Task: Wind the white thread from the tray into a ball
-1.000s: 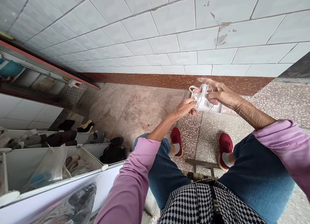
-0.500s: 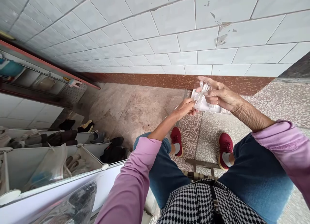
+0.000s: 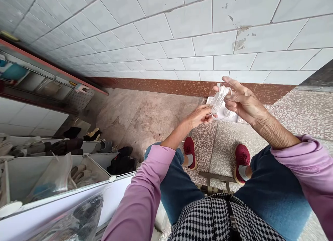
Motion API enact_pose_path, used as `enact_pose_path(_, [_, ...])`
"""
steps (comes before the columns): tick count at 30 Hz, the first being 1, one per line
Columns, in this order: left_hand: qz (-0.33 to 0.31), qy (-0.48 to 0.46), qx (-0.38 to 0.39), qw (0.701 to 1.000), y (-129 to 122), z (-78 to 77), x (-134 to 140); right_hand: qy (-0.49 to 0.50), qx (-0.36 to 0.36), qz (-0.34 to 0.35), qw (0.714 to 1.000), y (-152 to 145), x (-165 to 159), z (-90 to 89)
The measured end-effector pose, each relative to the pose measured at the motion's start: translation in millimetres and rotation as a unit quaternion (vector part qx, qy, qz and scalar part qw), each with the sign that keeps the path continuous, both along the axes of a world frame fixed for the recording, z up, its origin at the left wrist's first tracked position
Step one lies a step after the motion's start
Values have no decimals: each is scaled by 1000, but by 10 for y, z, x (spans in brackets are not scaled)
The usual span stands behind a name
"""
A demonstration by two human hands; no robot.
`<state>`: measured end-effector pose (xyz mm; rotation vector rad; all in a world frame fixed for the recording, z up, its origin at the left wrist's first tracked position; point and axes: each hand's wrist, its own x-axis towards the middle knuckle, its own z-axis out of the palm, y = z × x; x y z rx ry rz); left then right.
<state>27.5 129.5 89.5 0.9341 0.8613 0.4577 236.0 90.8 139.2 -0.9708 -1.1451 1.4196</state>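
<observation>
A looped bundle of white string [image 3: 218,99] is stretched between my two hands above the floor. My left hand [image 3: 201,115] is closed around its lower end, with a loose bit of string showing by the fingertips. At the upper end, my right hand [image 3: 240,98] has the string between thumb and fingers, the index finger raised off it. Below the hands lies a shallow white tray [image 3: 235,118] on the floor, partly hidden by them. More white string [image 3: 229,112] lies in the tray.
A tiled wall [image 3: 177,25] rises just beyond the tray. On the left stands a white bin [image 3: 85,185] with compartments holding gloves and plastic bags. Dark shoes [image 3: 92,134] lie behind it. My red shoes [image 3: 189,150] flank a low stool's wooden bar [image 3: 217,176].
My right hand has moved slightly to the right and turned, its index finger lifting higher. The string bundle shows fuller and less blurred. My left hand has barely shifted.
</observation>
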Motion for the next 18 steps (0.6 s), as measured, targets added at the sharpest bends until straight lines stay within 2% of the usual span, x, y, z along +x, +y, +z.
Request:
enact_pose_path(3, [-40, -21, -16, 999, -74, 35, 32, -170, 89, -11, 981, 13, 25, -6])
enact_pose_path(5, [-56, -21, -17, 998, -115, 56, 28, -324, 138, -13, 936, 32, 52, -62])
enact_pose_path(7, [-56, -11, -11, 998, -130, 69, 0, -458, 160, -12, 874, 65, 78, -144])
enact_pose_path(9, [-40, 10, 15, 999, -114, 75, -50, -541, 170, -8, 823, 103, 100, -230])
enact_pose_path(11, [-28, 42, 73, 996, -75, 84, -111, -581, 182, -3, 793, 133, 117, -301])
enact_pose_path(13, [-34, 82, 153, 984, -33, 100, -165, -594, 190, -4, 782, 147, 134, -347])
enact_pose_path(15, [-45, 131, 233, 963, -6, 122, -194, -586, 187, -1, 789, 146, 152, -367])
enact_pose_path(18, [4, 222, 371, 902, -10, 160, -182, -523, 168, 12, 836, 131, 174, -364])
